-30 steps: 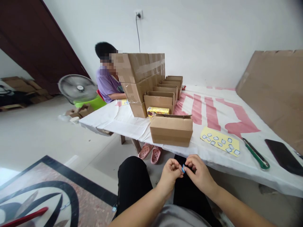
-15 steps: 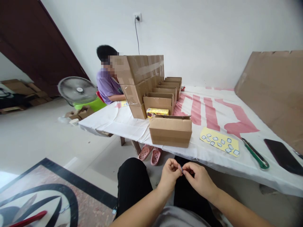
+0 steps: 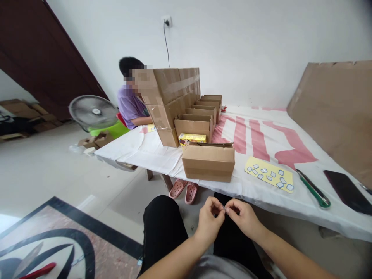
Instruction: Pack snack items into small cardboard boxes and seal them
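Note:
Over my lap, just below the table edge, my left hand (image 3: 211, 219) and my right hand (image 3: 242, 217) meet with fingertips pinched together. Between them is a small bluish piece (image 3: 224, 207), mostly covered by the fingers, too small to name. Nearest on the table lies a yellow card (image 3: 269, 174) with several small white, blue-edged squares scattered on it. To its right is a green utility knife (image 3: 315, 190), and past that a dark phone (image 3: 347, 190).
A cardboard box (image 3: 208, 162) stands at the table's front edge, a yellow printed box (image 3: 193, 138) behind it. Taped cartons (image 3: 171, 89) are stacked further left, beside a row of open boxes (image 3: 194, 126). Across the table sits a person in purple (image 3: 130, 102); a fan (image 3: 94, 111) stands beyond.
My hands stay pinched together; the left fingers have shifted slightly, and less of the small bluish piece shows. The view has turned a little. Things on the table are unmoved.

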The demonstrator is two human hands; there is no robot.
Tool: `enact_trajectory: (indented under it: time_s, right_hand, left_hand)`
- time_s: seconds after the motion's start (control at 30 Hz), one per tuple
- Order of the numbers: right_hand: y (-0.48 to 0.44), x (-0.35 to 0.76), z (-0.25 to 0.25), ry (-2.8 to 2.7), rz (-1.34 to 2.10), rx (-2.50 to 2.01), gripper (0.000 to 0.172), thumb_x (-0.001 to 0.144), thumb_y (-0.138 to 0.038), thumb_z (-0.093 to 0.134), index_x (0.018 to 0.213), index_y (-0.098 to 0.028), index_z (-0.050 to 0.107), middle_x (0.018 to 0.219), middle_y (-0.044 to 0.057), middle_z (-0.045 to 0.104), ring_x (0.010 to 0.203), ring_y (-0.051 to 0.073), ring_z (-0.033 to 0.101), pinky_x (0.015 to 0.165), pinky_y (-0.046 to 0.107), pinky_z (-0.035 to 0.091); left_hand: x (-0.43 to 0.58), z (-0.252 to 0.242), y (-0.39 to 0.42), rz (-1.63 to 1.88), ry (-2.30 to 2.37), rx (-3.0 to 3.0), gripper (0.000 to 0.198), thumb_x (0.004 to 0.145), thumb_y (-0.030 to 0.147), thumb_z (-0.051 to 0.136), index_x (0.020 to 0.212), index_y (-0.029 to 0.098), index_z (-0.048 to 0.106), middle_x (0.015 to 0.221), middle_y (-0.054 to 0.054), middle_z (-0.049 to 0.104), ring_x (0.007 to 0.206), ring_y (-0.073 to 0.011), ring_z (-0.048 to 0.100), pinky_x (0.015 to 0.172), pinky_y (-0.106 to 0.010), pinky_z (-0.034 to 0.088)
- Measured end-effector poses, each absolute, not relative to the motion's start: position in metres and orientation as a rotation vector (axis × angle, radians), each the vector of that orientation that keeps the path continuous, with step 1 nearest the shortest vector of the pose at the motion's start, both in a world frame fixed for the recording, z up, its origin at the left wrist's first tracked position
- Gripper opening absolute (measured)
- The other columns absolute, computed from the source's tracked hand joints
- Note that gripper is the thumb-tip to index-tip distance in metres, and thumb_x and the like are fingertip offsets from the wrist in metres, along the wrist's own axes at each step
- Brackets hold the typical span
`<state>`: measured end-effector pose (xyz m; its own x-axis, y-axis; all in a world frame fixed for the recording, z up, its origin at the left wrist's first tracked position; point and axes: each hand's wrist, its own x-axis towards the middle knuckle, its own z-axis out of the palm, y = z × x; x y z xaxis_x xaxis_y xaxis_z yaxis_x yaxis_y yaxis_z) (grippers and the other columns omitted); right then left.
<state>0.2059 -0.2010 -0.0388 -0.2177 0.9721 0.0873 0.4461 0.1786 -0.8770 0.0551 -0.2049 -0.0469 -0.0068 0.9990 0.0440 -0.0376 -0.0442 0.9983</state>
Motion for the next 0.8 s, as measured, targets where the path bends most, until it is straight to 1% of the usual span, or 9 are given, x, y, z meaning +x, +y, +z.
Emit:
enact_trajectory:
  time_s: [0.17,0.3,0.47,0.63,0.8]
  right_hand:
    - [-0.197,0.207,-0.044,-1.728,0.970,-1.358,0.012,0.080,-0.028,0.053,0.072,-0.020,0.058,0.064,-0.001,0.062,0.058,0.015,0.054,0.057,0.027,0.042]
    - [-0.193,0.209,-0.048,-1.681,1.025,-1.369,0.013,0.078,-0.030,0.054,0.071,-0.020,0.058,0.063,0.000,0.063,0.059,0.015,0.056,0.058,0.027,0.043]
    - [-0.188,0.214,-0.047,-1.662,1.097,-1.382,0.014,0.076,-0.032,0.054,0.070,-0.020,0.057,0.062,0.000,0.063,0.059,0.015,0.056,0.058,0.027,0.042]
    - [-0.187,0.219,-0.048,-1.698,0.989,-1.435,0.015,0.077,-0.033,0.053,0.069,-0.020,0.057,0.062,-0.001,0.061,0.057,0.015,0.053,0.057,0.027,0.040]
    - [-0.175,0.240,-0.044,-1.684,0.915,-1.481,0.014,0.080,-0.033,0.053,0.073,-0.021,0.058,0.062,-0.002,0.063,0.059,0.016,0.057,0.058,0.027,0.044]
  left_hand:
    - [0.058,-0.043,-0.200,1.214,1.040,0.956,0.026,0.058,0.016,0.073,0.070,0.020,0.050,0.063,0.005,0.055,0.059,-0.0091,0.051,0.059,-0.021,0.039]
    - [0.056,-0.046,-0.198,1.160,1.000,0.817,0.030,0.056,0.020,0.076,0.072,0.019,0.051,0.060,0.006,0.055,0.054,-0.0074,0.049,0.055,-0.020,0.038]
    - [0.052,-0.054,-0.196,1.111,1.053,0.799,0.023,0.055,0.020,0.074,0.071,0.016,0.058,0.058,0.004,0.056,0.051,-0.0077,0.049,0.052,-0.021,0.040]
    - [0.048,-0.056,-0.193,1.057,1.099,0.809,0.016,0.055,0.017,0.070,0.069,0.015,0.064,0.055,0.003,0.058,0.051,-0.0083,0.050,0.052,-0.021,0.039]
    - [0.039,-0.062,-0.191,1.055,1.132,0.749,0.017,0.055,0.020,0.071,0.070,0.015,0.067,0.059,0.003,0.059,0.052,-0.0079,0.049,0.052,-0.021,0.037]
